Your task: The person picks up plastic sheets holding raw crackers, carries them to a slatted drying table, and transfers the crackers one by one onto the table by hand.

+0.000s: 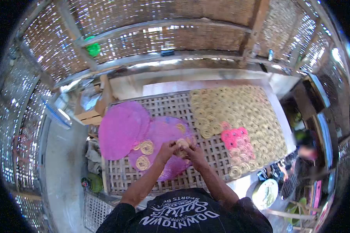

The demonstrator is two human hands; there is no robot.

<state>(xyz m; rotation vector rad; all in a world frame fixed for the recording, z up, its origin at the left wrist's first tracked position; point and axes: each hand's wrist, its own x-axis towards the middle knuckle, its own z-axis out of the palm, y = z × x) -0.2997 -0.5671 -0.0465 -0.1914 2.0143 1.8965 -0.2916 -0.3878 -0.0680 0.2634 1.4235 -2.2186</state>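
My left hand (167, 151) and my right hand (195, 154) meet over a pink-purple round sheet (163, 134). Between them, both sets of fingers are closed on a pale coiled round (181, 143) that looks made of thin strands. Left of my left hand, similar pale rounds lie on the sheet, one at the upper side (146, 147) and one lower down (143, 163). A second pink-purple sheet (122, 130) overlaps the first at the far left. My fingers partly hide the held round and whatever lies under it.
A woven lattice table (212, 149) carries everything. Many pale coiled rounds (237, 106) cover its right side, with a bright pink group (234, 138) among them. A wooden box (90, 112) stands back left; a pale basin (265, 193) sits lower right. A person's blurred part (307, 151) shows at right.
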